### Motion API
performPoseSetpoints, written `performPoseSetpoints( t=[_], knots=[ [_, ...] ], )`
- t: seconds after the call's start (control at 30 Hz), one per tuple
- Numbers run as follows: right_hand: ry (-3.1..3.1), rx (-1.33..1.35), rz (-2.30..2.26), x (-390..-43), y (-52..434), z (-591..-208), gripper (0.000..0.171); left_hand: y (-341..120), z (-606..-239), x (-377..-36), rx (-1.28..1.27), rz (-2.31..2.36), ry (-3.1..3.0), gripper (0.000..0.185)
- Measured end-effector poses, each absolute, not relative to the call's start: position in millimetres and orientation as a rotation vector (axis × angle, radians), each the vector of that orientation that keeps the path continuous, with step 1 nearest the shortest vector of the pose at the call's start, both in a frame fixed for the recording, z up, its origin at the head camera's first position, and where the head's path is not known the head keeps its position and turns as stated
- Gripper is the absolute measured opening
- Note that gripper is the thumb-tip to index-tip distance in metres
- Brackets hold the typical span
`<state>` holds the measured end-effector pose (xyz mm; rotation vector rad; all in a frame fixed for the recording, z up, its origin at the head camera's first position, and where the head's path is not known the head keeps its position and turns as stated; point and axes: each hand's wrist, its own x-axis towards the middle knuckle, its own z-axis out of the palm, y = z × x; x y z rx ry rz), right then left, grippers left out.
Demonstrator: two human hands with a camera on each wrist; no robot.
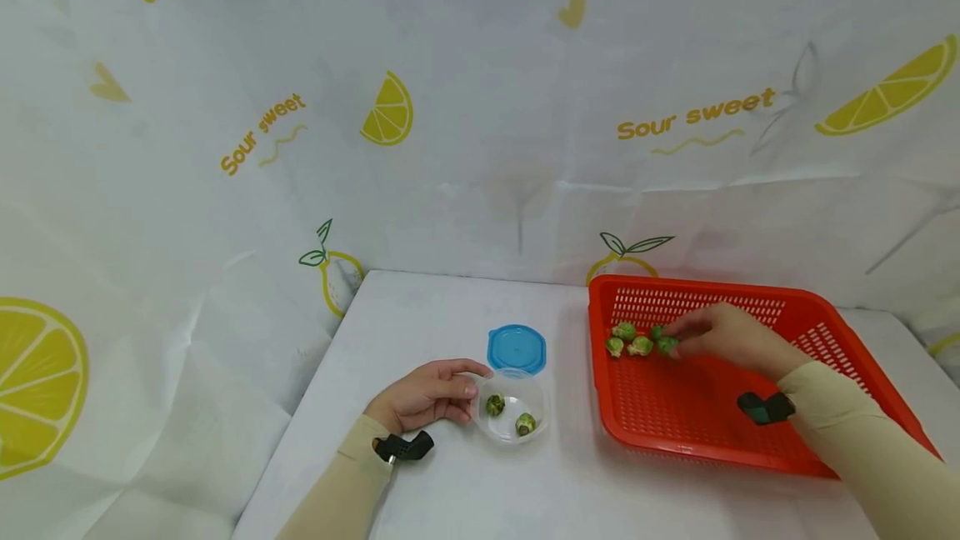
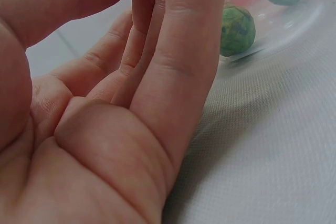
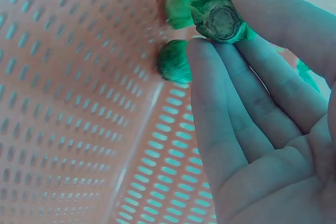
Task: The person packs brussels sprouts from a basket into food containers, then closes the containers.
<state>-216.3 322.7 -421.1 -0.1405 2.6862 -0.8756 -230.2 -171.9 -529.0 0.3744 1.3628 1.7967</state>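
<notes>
White tabletop (image 1: 450, 307), lemon-print cloth backdrop (image 1: 480, 107), right hand (image 1: 731, 337) pinching sprout (image 3: 220, 17), left hand (image 1: 423, 396) relaxed beside clear bowl (image 1: 536, 401)

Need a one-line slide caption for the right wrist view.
Right hand pinches a Brussels sprout between thumb and fingertips above the red perforated basket, more sprouts beside it.

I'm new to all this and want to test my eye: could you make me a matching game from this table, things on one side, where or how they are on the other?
Things:
1. blue lid
2. clear tub
3. red basket
4. right hand

States:
A. pinches a Brussels sprout
B. left hand touches its side
C. lies flat behind the tub
D. holds loose sprouts at its far end

Pairs: 1-C, 2-B, 3-D, 4-A
</notes>
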Motion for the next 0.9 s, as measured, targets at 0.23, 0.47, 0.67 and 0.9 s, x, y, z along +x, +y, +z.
performPoseSetpoints(
  t=[0.23, 0.47, 0.67, 0.9],
  knots=[
    [2.678, -0.162, -0.900, -210.5, 315.2, -411.1, 0.038, -172.5, -528.7, -230.2, 0.371, 1.798, 1.365, 0.039],
    [2.690, -0.204, -0.925, -199.6, 298.3, -394.8, 0.038, -173.1, -528.7, -230.3, 0.377, 1.802, 1.366, 0.039],
    [2.692, -0.239, -0.936, -194.5, 284.6, -383.4, 0.039, -176.2, -529.7, -229.4, 0.377, 1.809, 1.363, 0.038],
    [2.675, -0.258, -0.990, -184.3, 270.0, -370.5, 0.036, -174.6, -530.5, -230.5, 0.394, 1.792, 1.384, 0.043]
  ],
)
